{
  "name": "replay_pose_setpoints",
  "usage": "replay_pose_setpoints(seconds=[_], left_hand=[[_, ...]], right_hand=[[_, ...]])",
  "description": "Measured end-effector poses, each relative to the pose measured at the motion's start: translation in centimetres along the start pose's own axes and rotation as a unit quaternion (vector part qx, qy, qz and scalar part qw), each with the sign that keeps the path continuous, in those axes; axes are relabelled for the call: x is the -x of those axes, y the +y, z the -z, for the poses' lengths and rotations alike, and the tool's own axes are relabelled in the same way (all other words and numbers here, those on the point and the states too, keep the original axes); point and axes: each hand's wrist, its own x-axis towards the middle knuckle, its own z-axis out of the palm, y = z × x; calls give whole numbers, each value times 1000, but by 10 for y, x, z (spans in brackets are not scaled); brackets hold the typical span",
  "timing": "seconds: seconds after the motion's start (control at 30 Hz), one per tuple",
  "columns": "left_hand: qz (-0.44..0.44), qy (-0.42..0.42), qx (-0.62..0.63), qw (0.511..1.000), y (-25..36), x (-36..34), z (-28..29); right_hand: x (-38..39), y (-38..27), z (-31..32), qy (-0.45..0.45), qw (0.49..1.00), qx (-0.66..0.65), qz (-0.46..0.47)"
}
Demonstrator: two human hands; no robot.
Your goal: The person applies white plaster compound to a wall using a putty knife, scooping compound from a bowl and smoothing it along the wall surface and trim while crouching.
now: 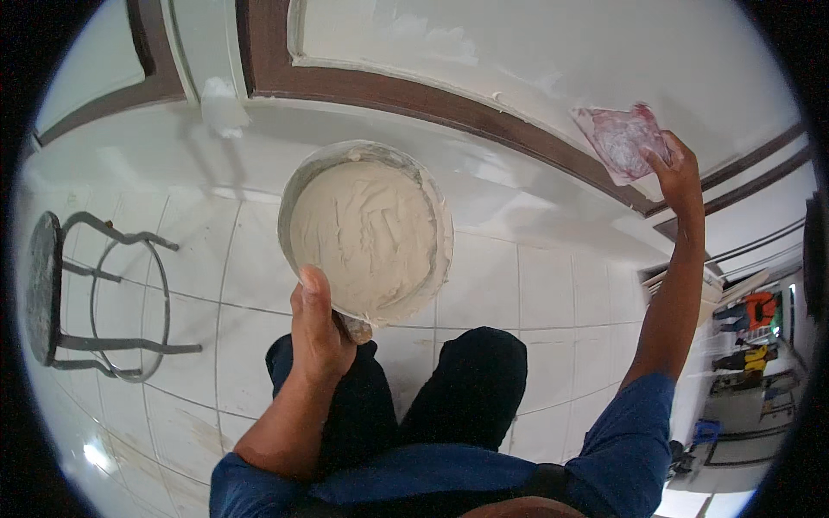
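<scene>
My left hand (319,332) is closed on the rim of a round bowl (445,242), thumb over its edge; the bowl, in front of me, holds plenty of pale paste (367,224). My right hand (678,173) pinches a smeared pink spreader (620,142) by the wall (561,52), contact unclear. White smears (432,39) there look patchy, so coverage seems only partly done.

Left arm (289,416) bent, right arm (673,300) outstretched

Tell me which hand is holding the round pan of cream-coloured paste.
The left hand: it holds the pan, while the right hand instead grips a flat, pinkish spreader.
</scene>
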Motion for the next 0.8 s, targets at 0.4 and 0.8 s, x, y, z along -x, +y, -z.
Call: replay_pose_setpoints(seconds=[0.4, 0.8], left_hand=[[-19, -13, 46, 999, 4, 3, -6], [-8, 15, 53, 998, 7, 4, -6]], right_hand=[[-13, -127, -107, 173, 919, -354, 19], [-29, -148, -147, 149, 880, -452, -17]])
